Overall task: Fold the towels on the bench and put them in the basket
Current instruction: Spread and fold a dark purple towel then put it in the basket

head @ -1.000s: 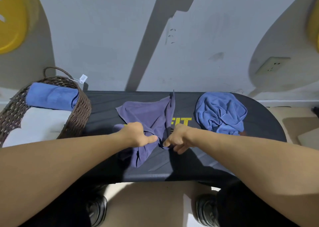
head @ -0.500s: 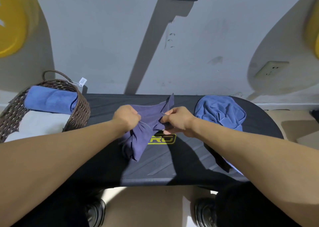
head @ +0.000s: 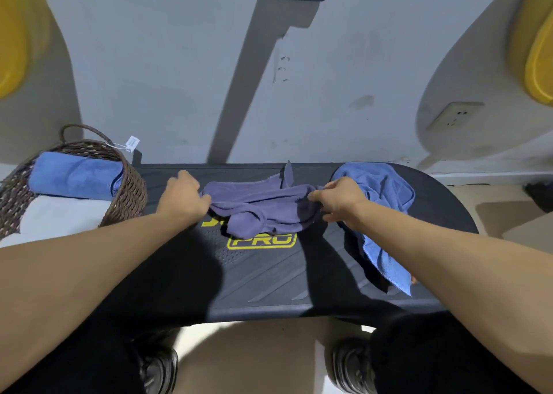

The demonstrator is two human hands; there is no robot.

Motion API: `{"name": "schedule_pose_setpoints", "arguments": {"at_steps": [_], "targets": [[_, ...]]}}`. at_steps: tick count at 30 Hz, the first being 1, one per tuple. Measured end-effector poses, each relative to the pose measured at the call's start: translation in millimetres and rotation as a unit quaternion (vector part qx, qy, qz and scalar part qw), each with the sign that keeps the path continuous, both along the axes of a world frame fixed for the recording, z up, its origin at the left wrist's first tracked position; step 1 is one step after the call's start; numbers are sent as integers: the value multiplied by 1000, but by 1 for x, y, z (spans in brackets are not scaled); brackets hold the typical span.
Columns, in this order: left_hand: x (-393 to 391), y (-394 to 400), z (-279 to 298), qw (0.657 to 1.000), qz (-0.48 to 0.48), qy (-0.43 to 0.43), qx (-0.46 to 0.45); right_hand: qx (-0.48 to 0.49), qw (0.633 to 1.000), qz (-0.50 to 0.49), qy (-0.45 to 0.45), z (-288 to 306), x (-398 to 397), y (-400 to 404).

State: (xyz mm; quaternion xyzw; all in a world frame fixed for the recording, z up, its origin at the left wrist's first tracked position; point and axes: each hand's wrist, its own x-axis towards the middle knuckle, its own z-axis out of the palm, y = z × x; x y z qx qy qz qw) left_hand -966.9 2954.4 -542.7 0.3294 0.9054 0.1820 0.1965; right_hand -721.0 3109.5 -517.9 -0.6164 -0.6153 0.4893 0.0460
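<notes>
A purple towel (head: 257, 211) lies stretched sideways across the middle of the black bench (head: 269, 277). My left hand (head: 182, 196) grips its left end and my right hand (head: 338, 199) grips its right end. The cloth sags and bunches between them over the yellow logo. A crumpled blue towel (head: 380, 202) lies on the bench's right part, one corner trailing toward the front edge under my right forearm. At the far left stands a woven brown basket (head: 128, 190) with a rolled blue towel (head: 74, 175) and a white towel (head: 57, 220) inside.
The bench runs along a grey wall. A paper tag (head: 131, 143) hangs from the basket handle. A wall socket (head: 454, 118) sits at the right. My shoes (head: 158, 369) stand on the pale floor below the bench's front edge.
My hands have moved apart and away from me, pulling the purple towel from a bunched heap into a wide band. The blue towel's corner now trails further toward the front edge.
</notes>
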Motion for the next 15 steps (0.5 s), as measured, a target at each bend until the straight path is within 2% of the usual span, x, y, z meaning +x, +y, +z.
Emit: {"name": "schedule_pose_setpoints", "arguments": {"at_steps": [3, 5, 7, 9, 11, 13, 15], "targets": [[28, 7, 3, 980, -172, 6, 99, 99, 993, 37, -56, -5, -2, -2], [44, 12, 5, 945, -309, 17, 103, 91, 987, 109, -77, -8, -6, -7], [55, 16, 2, 915, -397, 9, 71, 32, 976, 193, -99, -12, -12, -17], [59, 19, -4, 900, -435, 14, 13, -1, 951, 285, -122, -17, -18, -27], [60, 23, -8, 899, -434, 48, -38, 24, 923, 355, -145, -26, -22, -35], [58, 25, -6, 902, -428, 34, -41, 52, 913, 378, -141, -36, -23, -42], [52, 25, 1, 903, -428, -20, -33, 76, 913, 379, -133, -43, -22, -46]]}}
